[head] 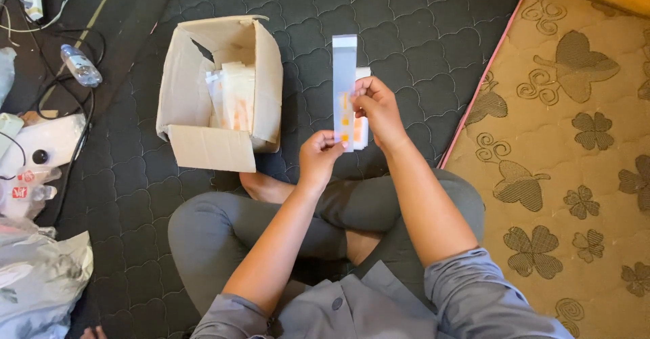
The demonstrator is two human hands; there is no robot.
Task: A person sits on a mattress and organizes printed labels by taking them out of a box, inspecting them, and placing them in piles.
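So the person sits cross-legged on a dark quilted mattress (406, 14), the stitched kind with a scalloped cloud pattern, soft and slightly shiny. Both hands are up in front of the knees working one long narrow clear plastic sleeve (344, 85). It stands upright, flat and glossy, with a pale strip at the top and small orange patches showing through near the bottom. The left hand (319, 157) pinches the sleeve's lower end between thumb and fingers. The right hand (379, 109) is closed on the sleeve's right edge about midway up, and it also grips a thin stack of white packets (361, 132) tucked just behind the sleeve.

Just to the left sits an open cardboard box (203, 88), rough brown corrugated with flaps splayed out, holding more flat white-and-orange packets (233, 99) standing on edge. Farther left there's a clear plastic water bottle (80, 65) lying on its side, some black cables (74, 143) and crumpled grey plastic bags (40, 271). On the right, a tan mattress (575, 143) with a brown clover and leaf print butts up against the dark one along a pink piped seam.
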